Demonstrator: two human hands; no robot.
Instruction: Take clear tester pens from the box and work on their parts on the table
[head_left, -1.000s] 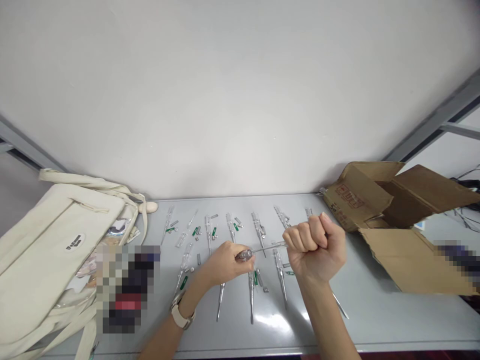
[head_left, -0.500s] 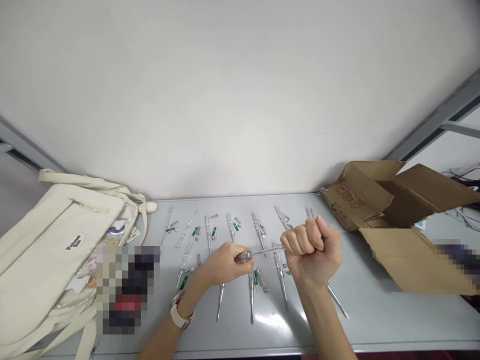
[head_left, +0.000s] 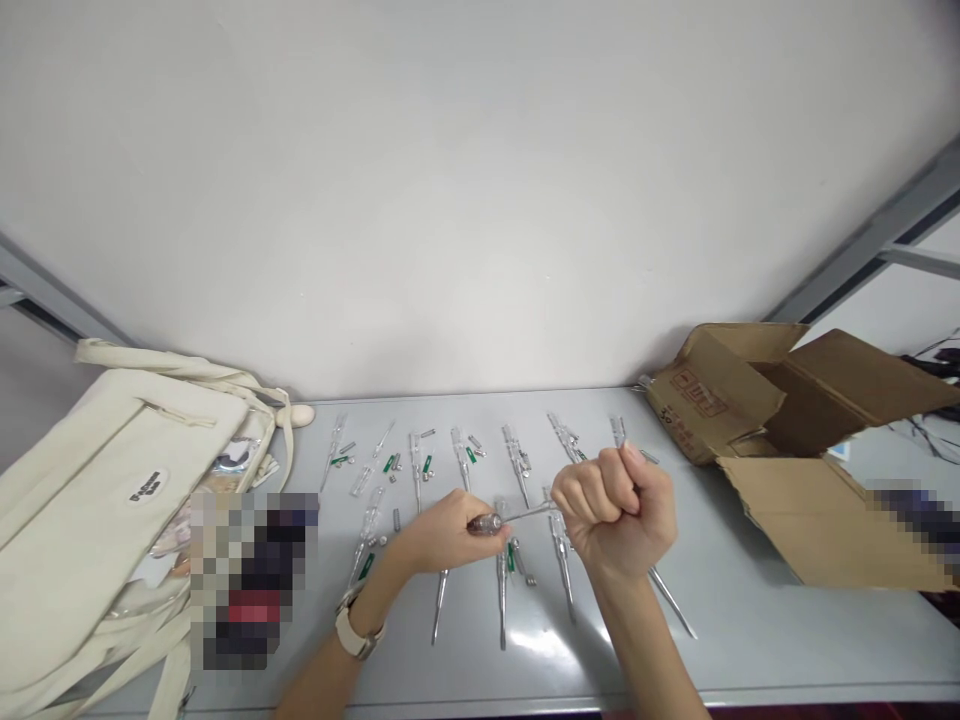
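My left hand, a pale watch on its wrist, is closed round the brownish see-through handle of a screwdriver. From there a thin metal shaft runs right to my right hand, a closed fist. The fingers hide the shaft's far end and whatever the fist grips. Below and behind both hands, several clear-handled screwdrivers lie in two rows on the grey table. Beside them are small green strips, little metal cylinders and springs.
A cream bag with straps and a clear pocket covers the table's left side. An opened cardboard box with spread flaps stands at the right. Behind the table rises a white wall, with grey metal frame bars at both sides.
Both hands have shifted slightly, the right fist a little left and down. The screwdriver stays between them, its handle in my left hand.
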